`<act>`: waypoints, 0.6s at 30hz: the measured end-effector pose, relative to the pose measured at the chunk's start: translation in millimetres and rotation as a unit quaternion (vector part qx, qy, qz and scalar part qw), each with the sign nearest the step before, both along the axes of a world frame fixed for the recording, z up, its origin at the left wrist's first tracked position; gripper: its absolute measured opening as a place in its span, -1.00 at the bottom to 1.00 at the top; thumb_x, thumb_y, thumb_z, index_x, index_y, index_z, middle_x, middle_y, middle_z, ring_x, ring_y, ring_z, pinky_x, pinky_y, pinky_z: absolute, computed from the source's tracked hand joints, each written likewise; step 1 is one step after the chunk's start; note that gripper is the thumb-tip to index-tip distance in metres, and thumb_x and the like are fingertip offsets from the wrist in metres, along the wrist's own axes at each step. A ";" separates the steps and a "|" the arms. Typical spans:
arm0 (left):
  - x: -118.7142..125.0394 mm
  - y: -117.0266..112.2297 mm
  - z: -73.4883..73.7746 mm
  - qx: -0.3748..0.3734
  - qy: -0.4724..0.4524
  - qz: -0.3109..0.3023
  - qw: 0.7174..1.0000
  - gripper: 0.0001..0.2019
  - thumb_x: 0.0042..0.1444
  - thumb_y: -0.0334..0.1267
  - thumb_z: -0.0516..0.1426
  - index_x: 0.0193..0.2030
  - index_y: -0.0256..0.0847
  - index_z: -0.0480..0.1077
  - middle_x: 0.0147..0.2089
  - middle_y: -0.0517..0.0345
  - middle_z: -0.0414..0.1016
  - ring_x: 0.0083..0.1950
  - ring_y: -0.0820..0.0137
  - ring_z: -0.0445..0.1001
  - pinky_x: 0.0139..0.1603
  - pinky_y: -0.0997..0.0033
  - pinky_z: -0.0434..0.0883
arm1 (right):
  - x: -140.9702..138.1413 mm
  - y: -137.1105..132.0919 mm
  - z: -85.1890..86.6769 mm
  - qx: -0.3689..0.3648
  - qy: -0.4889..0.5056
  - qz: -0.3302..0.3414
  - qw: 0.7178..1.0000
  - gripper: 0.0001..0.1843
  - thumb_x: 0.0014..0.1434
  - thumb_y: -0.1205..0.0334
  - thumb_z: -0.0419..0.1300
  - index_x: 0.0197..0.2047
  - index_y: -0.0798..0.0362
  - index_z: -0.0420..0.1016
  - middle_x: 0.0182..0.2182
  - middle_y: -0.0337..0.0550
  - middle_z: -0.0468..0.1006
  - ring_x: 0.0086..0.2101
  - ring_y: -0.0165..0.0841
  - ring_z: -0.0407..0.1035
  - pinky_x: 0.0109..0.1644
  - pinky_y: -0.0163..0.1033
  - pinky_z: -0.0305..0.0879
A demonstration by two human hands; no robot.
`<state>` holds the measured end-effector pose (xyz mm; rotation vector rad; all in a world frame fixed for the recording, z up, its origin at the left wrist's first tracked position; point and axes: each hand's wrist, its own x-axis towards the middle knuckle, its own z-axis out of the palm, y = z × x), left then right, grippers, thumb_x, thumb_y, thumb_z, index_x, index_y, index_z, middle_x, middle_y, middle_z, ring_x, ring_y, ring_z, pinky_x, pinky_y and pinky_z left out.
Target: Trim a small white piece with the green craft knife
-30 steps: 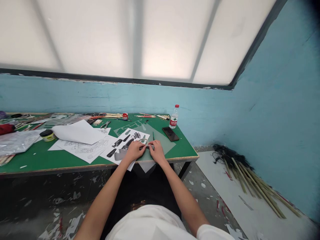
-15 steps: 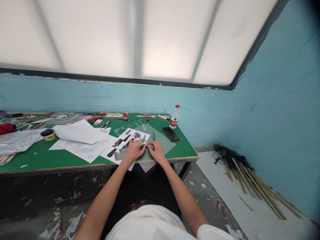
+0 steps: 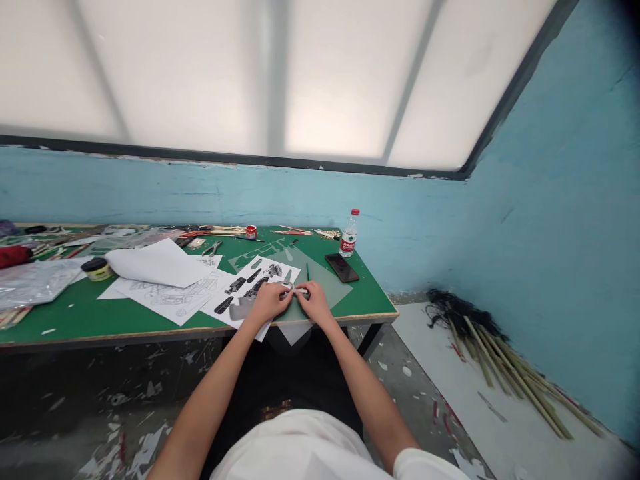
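Observation:
Close together at the table's front edge, my left hand (image 3: 271,302) and my right hand (image 3: 314,302) have their fingers closed and nearly meeting. A thin pale ring-shaped thing (image 3: 287,285) shows at my left fingertips; whether it is a tape roll or a bent strip, I cannot tell. My right fingers pinch something small and pale, mostly hidden. Beneath both hands lies a translucent sheet (image 3: 340,288). To the left, partly under my left wrist, is a white sheet printed with dark part shapes (image 3: 235,308). A slim dark green tool (image 3: 308,271) lies just beyond my right hand.
A phone (image 3: 342,267) and a water bottle (image 3: 349,235) stand near the right edge of the green table (image 3: 65,324). Leftward are drawing sheets (image 3: 173,297), pliers (image 3: 213,249), a yellow-labelled jar (image 3: 97,269) and a red pot (image 3: 251,232). Bamboo sticks (image 3: 515,373) lie on the floor.
My right fingers have shifted slightly, and a paler bit shows at their tips where a grey one showed before. My left hand and the tabletop things look the same.

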<state>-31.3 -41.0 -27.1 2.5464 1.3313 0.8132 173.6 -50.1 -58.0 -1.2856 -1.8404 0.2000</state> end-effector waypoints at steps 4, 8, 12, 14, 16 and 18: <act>-0.2 0.3 0.1 0.001 0.003 -0.002 1.000 -0.68 0.44 -0.06 0.23 0.18 -0.19 0.50 0.18 -0.04 0.57 0.09 0.23 0.60 0.13 0.05 0.61 | 1.1 2.3 -2.6 -0.002 -0.001 0.005 1.000 -0.71 0.46 0.02 0.29 0.06 0.07 0.58 0.04 -0.06 0.61 0.01 -0.23 0.54 0.15 0.03 0.54; -0.6 0.3 0.3 0.005 0.002 -0.007 1.000 -0.68 0.44 -0.06 0.23 0.18 -0.19 0.50 0.18 -0.03 0.57 0.08 0.23 0.60 0.12 0.06 0.62 | 1.8 2.9 -3.9 -0.006 -0.003 0.012 1.000 -0.71 0.47 0.02 0.28 0.06 0.06 0.58 0.03 -0.06 0.61 0.00 -0.23 0.54 0.14 0.02 0.54; -1.3 1.4 -0.2 0.009 -0.005 -0.018 1.000 -0.68 0.44 -0.07 0.23 0.19 -0.20 0.49 0.18 -0.03 0.57 0.08 0.23 0.60 0.11 0.06 0.62 | 2.3 3.2 -4.4 -0.009 -0.002 0.019 1.000 -0.70 0.47 0.01 0.28 0.05 0.06 0.57 0.02 -0.07 0.61 -0.02 -0.24 0.54 0.13 0.01 0.54; -1.7 2.2 -0.5 0.011 -0.009 -0.024 1.000 -0.68 0.44 -0.07 0.23 0.19 -0.20 0.49 0.17 -0.03 0.57 0.08 0.23 0.60 0.11 0.06 0.62 | 2.5 3.5 -4.6 -0.010 -0.001 0.021 1.000 -0.70 0.47 0.00 0.28 0.05 0.06 0.57 0.02 -0.07 0.61 -0.02 -0.24 0.54 0.12 0.00 0.54; -2.0 2.6 -0.9 0.013 -0.013 -0.029 0.999 -0.68 0.44 -0.07 0.23 0.18 -0.20 0.50 0.17 -0.03 0.57 0.07 0.24 0.60 0.11 0.07 0.62 | 2.5 3.9 -4.7 -0.012 0.000 0.022 1.000 -0.69 0.47 -0.01 0.27 0.05 0.06 0.57 0.01 -0.07 0.61 -0.03 -0.25 0.53 0.11 -0.01 0.54; -2.2 2.5 -1.2 0.014 -0.016 -0.034 0.999 -0.69 0.44 -0.07 0.23 0.18 -0.19 0.50 0.17 -0.03 0.57 0.07 0.24 0.60 0.11 0.07 0.62 | 2.4 4.3 -4.7 -0.012 0.001 0.023 1.000 -0.70 0.47 0.00 0.27 0.05 0.06 0.57 0.02 -0.07 0.61 -0.04 -0.25 0.53 0.11 -0.01 0.54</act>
